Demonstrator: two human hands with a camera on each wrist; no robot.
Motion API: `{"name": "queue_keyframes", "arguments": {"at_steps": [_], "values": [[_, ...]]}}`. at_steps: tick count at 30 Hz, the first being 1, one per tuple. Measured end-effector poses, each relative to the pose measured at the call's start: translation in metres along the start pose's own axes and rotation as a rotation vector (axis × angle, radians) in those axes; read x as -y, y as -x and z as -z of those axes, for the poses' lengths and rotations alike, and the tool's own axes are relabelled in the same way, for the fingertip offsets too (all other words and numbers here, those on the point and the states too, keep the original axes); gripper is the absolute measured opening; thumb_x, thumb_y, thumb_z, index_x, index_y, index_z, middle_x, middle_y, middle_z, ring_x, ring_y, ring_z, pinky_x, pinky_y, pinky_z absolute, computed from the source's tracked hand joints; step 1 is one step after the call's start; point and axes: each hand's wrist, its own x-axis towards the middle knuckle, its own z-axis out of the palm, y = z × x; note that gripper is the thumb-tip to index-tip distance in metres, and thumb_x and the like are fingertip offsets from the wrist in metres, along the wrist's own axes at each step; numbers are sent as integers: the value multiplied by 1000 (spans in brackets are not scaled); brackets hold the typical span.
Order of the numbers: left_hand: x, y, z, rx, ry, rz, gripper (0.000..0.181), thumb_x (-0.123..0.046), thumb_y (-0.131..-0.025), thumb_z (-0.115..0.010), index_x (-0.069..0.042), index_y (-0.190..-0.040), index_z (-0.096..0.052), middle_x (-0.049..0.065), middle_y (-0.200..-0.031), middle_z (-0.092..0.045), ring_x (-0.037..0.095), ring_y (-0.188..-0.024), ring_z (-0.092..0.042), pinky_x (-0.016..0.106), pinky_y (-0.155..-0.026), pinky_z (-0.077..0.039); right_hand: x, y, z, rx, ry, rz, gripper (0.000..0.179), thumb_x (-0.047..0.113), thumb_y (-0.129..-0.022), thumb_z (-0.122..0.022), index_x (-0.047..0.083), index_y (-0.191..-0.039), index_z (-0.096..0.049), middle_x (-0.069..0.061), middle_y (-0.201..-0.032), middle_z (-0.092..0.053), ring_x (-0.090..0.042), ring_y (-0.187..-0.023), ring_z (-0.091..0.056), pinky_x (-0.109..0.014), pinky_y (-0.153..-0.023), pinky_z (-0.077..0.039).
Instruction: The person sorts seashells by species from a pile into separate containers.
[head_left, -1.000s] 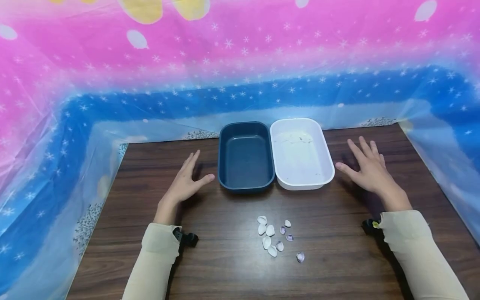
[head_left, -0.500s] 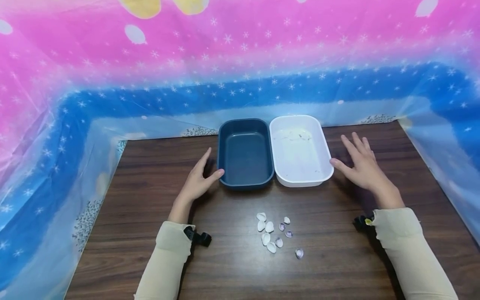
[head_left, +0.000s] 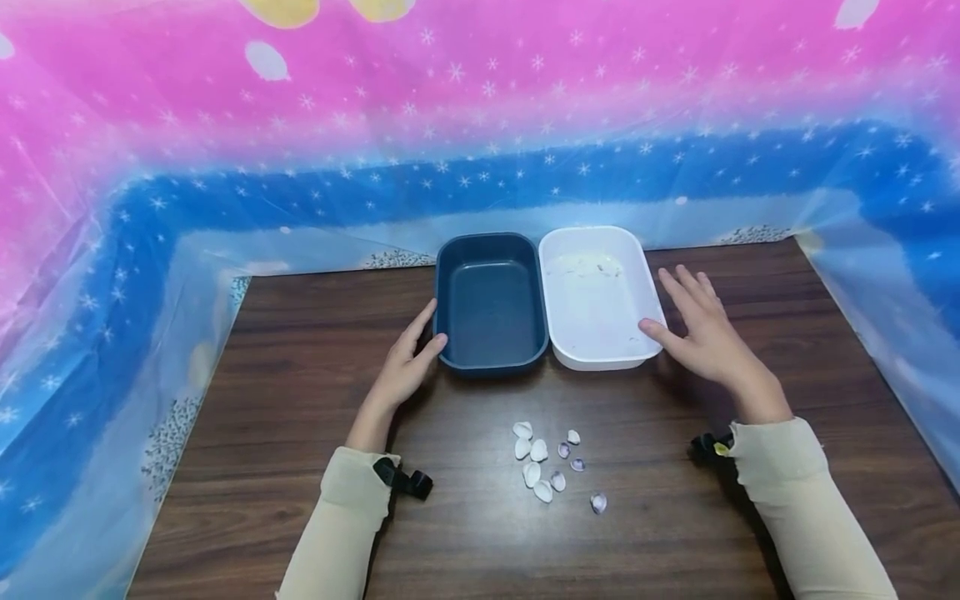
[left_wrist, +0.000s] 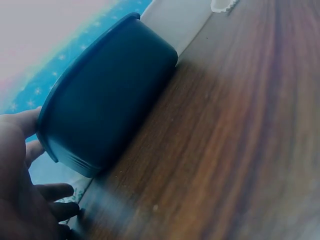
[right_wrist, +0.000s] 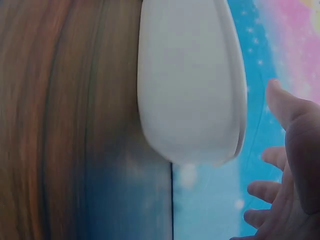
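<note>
A dark blue-grey rectangular tub and a white one stand side by side at the back of the table. My left hand is at the left side of the dark tub, its thumb right at the rim and its fingers spread along the outer wall. To the right of the white tub, my right hand is spread, the thumb overlapping the rim in the head view. In the right wrist view that thumb shows apart from the white wall. Neither hand's fingers are curled round a tub.
Several small white and purple seashells lie scattered on the brown wooden table in front of the tubs. A pink and blue patterned cloth hangs behind and along both sides. Small flecks mark the white tub's floor.
My left hand has moved right and come up against the dark tub's side. The right hand has moved left toward the white tub, its thumb now over the rim. Tubs and seashells stay put.
</note>
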Motion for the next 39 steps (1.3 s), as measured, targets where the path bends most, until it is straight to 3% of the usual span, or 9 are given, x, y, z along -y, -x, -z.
{"name": "queue_keyframes", "arguments": {"at_steps": [7,11,18,24,28,32,35,39], "values": [[-37,12,3,28,-17,7,63,-19,-114,-48,-6,-169,-20,16,-174,-19,37,-161,-14,60,-129,-3,27,3,-10,-46,20,72,88,43,-99,-74,10,-168,-30,-25,-172,-20,-46,-161,-4,-72,-123,-7],[-40,14,3,28,-20,13,63,-20,-114,-48,-8,-170,-20,17,-173,-22,37,-160,-17,58,-129,4,46,6,-18,-47,25,108,85,41,-98,-76,13,-167,-34,-19,-173,-21,-42,-162,-6,-72,-123,-12],[-37,13,3,24,-33,15,63,-21,-114,-48,-10,-170,-21,19,-171,-27,37,-158,-26,57,-129,2,70,9,-33,-43,46,264,83,33,-95,-81,11,-164,-40,-19,-171,-29,-46,-159,-17,-68,-123,-21],[-43,16,4,16,-48,17,63,-22,-114,-48,-9,-169,-22,21,-170,-29,37,-157,-29,55,-130,1,84,12,-43,27,51,282,83,40,-97,-78,16,-166,-38,-16,-172,-29,-43,-160,-16,-65,-124,-23],[-36,14,3,8,-49,21,62,-21,-114,-49,-9,-169,-24,21,-170,-31,38,-156,-30,54,-130,0,93,14,-50,74,38,295,83,44,-98,-76,17,-166,-37,-13,-172,-28,-41,-160,-16,-62,-124,-24],[-8,5,1,-21,-46,-2,62,-26,-114,-50,-18,-170,-26,15,-169,-34,35,-155,-33,53,-130,0,104,17,-58,103,13,338,83,43,-98,-77,16,-166,-37,-11,-172,-29,-38,-160,-19,-60,-124,-26],[7,0,-1,-31,-50,-9,62,-28,-114,-51,-21,-170,-26,13,-169,-35,33,-155,-33,52,-130,1,110,21,-64,112,7,385,82,40,-98,-78,15,-165,-39,-11,-171,-32,-35,-157,-30,-56,-123,-32],[9,1,-1,-28,-54,-9,62,-29,-114,-51,-23,-170,-25,13,-169,-35,33,-155,-34,53,-130,0,112,24,-71,81,10,470,76,34,-97,-79,12,-162,-45,-13,-163,-45,-32,-147,-47,-52,-117,-42]]}}
